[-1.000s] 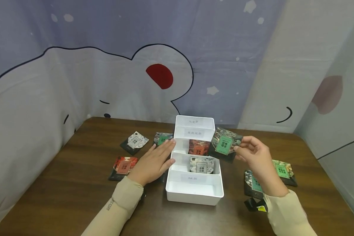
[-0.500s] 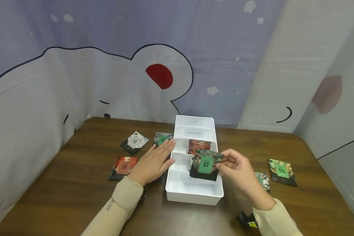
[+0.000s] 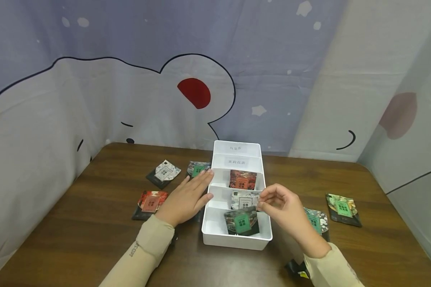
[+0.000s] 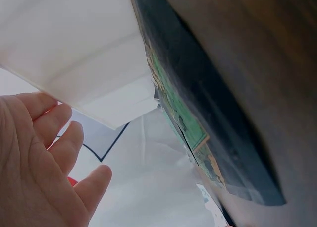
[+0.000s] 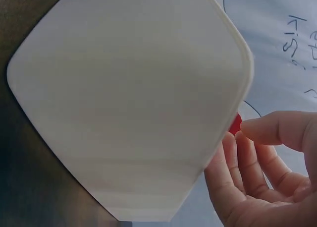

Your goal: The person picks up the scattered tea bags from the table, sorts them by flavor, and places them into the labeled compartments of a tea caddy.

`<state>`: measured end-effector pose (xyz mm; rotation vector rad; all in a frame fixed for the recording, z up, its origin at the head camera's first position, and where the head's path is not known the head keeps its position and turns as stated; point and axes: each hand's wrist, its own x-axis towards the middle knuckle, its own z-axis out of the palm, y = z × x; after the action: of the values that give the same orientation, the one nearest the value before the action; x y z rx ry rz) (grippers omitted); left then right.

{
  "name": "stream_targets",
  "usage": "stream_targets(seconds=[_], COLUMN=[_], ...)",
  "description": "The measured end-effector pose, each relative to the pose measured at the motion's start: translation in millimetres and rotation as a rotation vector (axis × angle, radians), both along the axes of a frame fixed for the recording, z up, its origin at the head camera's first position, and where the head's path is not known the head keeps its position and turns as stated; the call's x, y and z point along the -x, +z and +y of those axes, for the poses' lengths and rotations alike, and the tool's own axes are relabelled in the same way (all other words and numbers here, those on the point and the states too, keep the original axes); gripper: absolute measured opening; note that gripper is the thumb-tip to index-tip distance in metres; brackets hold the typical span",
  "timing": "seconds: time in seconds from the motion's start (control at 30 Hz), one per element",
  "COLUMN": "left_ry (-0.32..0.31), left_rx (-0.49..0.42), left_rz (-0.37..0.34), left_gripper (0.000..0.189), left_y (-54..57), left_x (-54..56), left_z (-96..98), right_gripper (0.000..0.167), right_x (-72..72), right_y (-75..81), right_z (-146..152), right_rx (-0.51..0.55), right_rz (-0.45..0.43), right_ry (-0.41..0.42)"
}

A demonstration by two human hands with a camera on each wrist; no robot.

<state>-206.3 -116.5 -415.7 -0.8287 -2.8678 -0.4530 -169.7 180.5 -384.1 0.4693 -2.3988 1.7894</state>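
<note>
A long white divided box (image 3: 237, 244) stands on the table with paper labels on its dividers. A green-labelled tea packet (image 3: 242, 222) leans in its front compartment. Behind it are a white tea packet (image 3: 245, 200) and a red tea packet (image 3: 242, 179), each in its own compartment. My left hand (image 3: 187, 198) rests with extended fingers against the box's left rim. At the right rim is my right hand (image 3: 281, 207), fingers loosely bent and holding nothing. In the right wrist view its thumb and fingers (image 5: 257, 172) stand beside the box wall.
Left of the box lie a white packet (image 3: 164, 173), a red packet (image 3: 150, 204) and a green-labelled packet (image 3: 198, 168). On the right are a yellow-green packet (image 3: 343, 209), a partly hidden packet (image 3: 317, 220) and a black item (image 3: 296, 269). A printed curtain (image 3: 147, 99) hangs behind the table.
My right hand has brought the green-labelled packet leftward over the box and let it go into the front compartment. The left hand has stayed in place.
</note>
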Motion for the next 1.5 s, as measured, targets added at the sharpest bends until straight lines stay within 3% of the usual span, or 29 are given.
stream_targets(seconds=[0.27, 0.67, 0.9, 1.43, 1.5], left_ry=[0.002, 0.002, 0.0, -0.003, -0.001], left_rx=[-0.007, -0.013, -0.01, -0.002, 0.002], left_rz=[0.002, -0.001, -0.009, -0.011, -0.015], left_gripper=[0.066, 0.066, 0.066, 0.066, 0.066], left_y=[0.1, 0.8, 1.7, 1.1, 1.5], left_x=[-1.6, -0.7, 0.3, 0.3, 0.1], left_z=[-1.0, -2.8, -1.5, 0.5, 0.2], right_gripper=[0.011, 0.009, 0.017, 0.053, 0.05], right_x=[-0.3, 6.9, 19.0, 14.2, 13.2], right_y=[8.1, 31.1, 26.9, 11.9, 10.6], right_z=[8.4, 46.9, 73.7, 126.1, 129.3], right_rx=[-0.048, -0.325, -0.562, -0.85, -0.882], right_rz=[0.03, 0.033, -0.049, -0.281, -0.321], right_ry=[0.008, 0.013, -0.071, -0.146, -0.149])
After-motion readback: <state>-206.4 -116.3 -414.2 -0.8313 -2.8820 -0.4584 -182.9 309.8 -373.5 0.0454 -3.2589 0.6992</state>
